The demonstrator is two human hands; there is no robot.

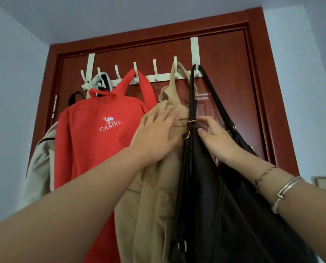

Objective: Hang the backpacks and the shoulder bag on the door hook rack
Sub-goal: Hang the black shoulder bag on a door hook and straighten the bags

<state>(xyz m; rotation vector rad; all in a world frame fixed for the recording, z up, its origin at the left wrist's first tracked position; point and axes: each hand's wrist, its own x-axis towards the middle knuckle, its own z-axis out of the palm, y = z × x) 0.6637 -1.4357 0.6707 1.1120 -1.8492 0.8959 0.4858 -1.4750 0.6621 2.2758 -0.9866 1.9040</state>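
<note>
A white over-door hook rack [159, 75] spans the top of a red-brown door [230, 76]. A red backpack [93, 141] with a white camel logo hangs left of centre by its strap. A tan backpack [158, 196] hangs from a hook right of centre. A dark shoulder bag [215, 205] hangs by its long strap from the rightmost hook. My left hand [156, 133] lies flat with spread fingers on the top of the tan backpack. My right hand [215, 139] touches the shoulder bag's upper edge beside the brass strap buckle, fingers curled on it.
A beige bag [38, 164] hangs at the far left, partly behind the red backpack. Two free hooks show between the red strap and the tan strap. Pale walls flank the door, and a framed edge [323, 182] sits low on the right wall.
</note>
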